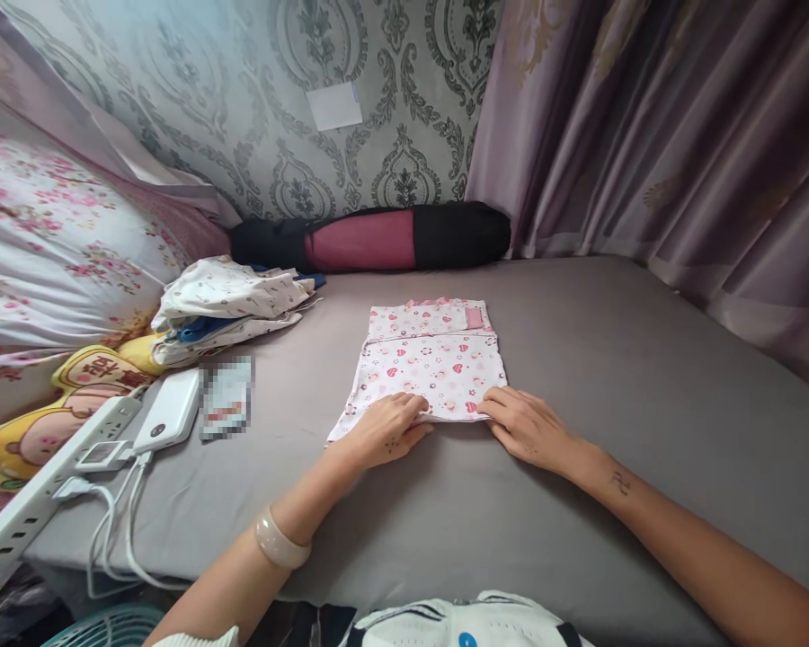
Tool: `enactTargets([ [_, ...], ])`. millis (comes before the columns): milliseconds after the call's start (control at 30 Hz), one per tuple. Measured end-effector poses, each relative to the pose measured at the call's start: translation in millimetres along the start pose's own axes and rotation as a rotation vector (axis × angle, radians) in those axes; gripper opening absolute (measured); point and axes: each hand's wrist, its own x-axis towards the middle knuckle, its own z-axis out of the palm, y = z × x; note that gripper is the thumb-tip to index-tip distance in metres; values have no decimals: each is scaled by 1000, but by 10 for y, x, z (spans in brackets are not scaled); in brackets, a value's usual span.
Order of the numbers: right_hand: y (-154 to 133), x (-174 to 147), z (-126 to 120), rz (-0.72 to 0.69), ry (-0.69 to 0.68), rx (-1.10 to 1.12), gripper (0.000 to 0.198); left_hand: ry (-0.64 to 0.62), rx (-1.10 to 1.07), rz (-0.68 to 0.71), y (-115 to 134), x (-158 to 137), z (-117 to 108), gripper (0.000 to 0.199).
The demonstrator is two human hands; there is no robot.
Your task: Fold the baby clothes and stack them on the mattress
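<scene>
The white printed cloth [438, 373], dotted with pink and red motifs, lies flat in layers on the grey sheet [647, 377], in front of the person. The left grip [389, 429] and the right grip [531, 429] are each drawn close into a small pinch on its near edge, the right one at the corner. An uneven pull between the two would probably skew the layers. Nothing holds the far end, where a pink frill [438, 302] sticks out, so a tug towards the body could drag the whole piece or ruck the sheet. The near left corner flares out past the left wrist (the easiest bit to overlook), and the forearm might catch it and leave a crease. Further left, white cables [129, 517] loop near the arm with the bracelet [280, 539]; a wide elbow swing could hook them and shift the power bank [168, 409].
</scene>
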Motion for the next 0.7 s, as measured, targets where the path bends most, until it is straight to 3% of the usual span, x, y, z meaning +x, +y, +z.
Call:
enactTargets([
  [167,128,-122,-60,-10,40,14,27,-16,-11,13,-118,-251,-60,14],
  [300,169,-208,-117,-10,89,68,32,12,37,-52,-273,-467,-85,30],
  [467,177,-242,-219,-40,133,52,37,70,37,-118,-444,-662,-142,33],
  [700,166,-243,-391,-123,183,-40,37,80,44,-86,-381,-788,-398,37],
])
